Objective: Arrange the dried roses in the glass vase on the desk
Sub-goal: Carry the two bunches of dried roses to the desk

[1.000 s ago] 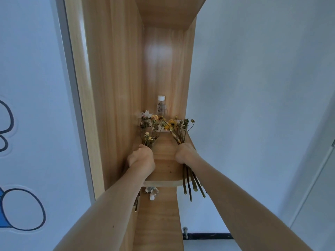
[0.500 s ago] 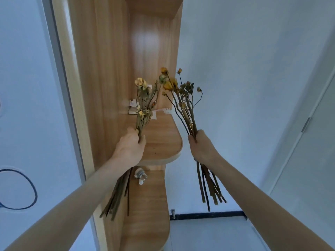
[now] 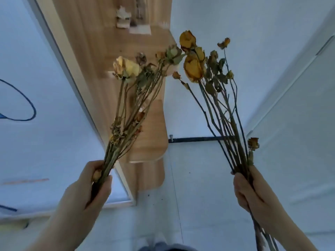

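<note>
Two bunches of dried roses are up in front of you, one in each fist, both in the air and resting on nothing.

Your left hand has its fingers and thumb curled tight round the lower stems of the left bunch. Its long axis runs from your fist at the lower left up and to the right. The heads point to the upper right, and a pale yellow bloom sits at the top. The cut ends are hidden behind your hand and forearm.

Your right hand is wrapped the same way round the right bunch. This one leans the other way, from your fist at the lower right up and to the left. Its deeper yellow blooms point to the upper left. The cut ends stick out below your wrist toward the bottom edge. One small dried bud droops off the side just above your fingers.

The two bunches tilt toward each other, well apart at your fists and near each other at the heads; whether the heads touch cannot be told.

Behind the left bunch stands a wooden shelf unit against a pale wall, with some blurred paper scraps on an upper shelf. A dark baseboard strip runs behind the right bunch.
</note>
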{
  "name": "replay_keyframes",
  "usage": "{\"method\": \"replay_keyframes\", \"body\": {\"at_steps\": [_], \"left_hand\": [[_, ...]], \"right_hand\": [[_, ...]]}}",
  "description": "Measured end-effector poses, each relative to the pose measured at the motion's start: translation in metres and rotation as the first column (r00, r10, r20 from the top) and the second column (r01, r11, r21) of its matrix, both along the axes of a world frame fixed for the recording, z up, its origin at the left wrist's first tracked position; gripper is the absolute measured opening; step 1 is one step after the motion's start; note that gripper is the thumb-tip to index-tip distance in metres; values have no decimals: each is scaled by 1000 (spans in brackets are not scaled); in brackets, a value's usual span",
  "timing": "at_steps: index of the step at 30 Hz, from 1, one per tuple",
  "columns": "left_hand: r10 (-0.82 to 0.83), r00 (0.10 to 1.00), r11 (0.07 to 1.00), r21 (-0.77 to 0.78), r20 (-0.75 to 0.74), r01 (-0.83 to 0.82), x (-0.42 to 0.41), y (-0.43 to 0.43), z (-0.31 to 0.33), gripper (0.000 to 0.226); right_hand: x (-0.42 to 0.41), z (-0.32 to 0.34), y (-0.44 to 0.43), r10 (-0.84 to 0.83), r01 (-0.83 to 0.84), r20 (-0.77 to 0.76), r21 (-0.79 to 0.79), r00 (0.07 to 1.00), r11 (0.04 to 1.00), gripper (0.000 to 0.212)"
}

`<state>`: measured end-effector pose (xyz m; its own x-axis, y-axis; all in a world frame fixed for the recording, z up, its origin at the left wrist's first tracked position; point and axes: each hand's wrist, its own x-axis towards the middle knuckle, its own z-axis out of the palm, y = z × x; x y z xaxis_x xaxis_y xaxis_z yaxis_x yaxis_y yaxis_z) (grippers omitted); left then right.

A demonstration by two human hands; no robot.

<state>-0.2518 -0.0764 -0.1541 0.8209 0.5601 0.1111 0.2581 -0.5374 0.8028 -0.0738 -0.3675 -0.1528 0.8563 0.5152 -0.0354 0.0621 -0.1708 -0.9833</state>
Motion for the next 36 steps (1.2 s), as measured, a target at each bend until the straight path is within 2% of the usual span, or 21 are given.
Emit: {"method": "replay_keyframes", "body": {"at_steps": [1, 2, 4, 7, 11, 16, 22, 26, 30, 36], "left_hand": [[-19, 998, 1000, -10, -55, 19, -9, -7, -4, 18], [-18, 999, 1000, -7, -37, 18, -15, -12, -17, 18], [16, 998, 995, -102, -62, -22, -35, -28, -36, 11], [-7, 991, 991, -130, -137, -11, -54, -36, -69, 27], [-37, 975, 979, -204, -219, -9, -72, -41, -104, 28], [-81, 950, 963, -269, -300, -3, -79, -39, -139, 23], [-144, 923, 957, -288, -356, 38, -81, -43, -161, 21], [-238, 880, 945, -308, -411, 112, -73, -53, -169, 17], [-365, 811, 920, -310, -457, 239, -62, -63, -174, 9], [-490, 722, 869, -334, -488, 364, -43, -92, -179, 8]], "right_hand": [[-8, -11, -8, -8, 7, -33, -18, 999, 1000, 25], [-16, -23, -16, -12, 9, -57, -44, 998, 999, 24], [-32, -49, -28, -29, 18, -103, -100, 994, 995, 16], [-56, -84, -40, -37, 7, -177, -167, 983, 986, 17], [-77, -120, -53, -53, -28, -295, -264, 954, 964, 15], [-87, -140, -60, -39, -83, -313, -367, 949, 927, 15], [-104, -145, -65, -82, -66, -325, -421, 942, 905, 15], [-129, -146, -74, -163, -4, -344, -439, 925, 899, 18], [-164, -151, -93, -298, 101, -393, -450, 870, 887, 18], [-210, -160, -139, -481, 290, -386, -457, 787, 841, 21]]}}
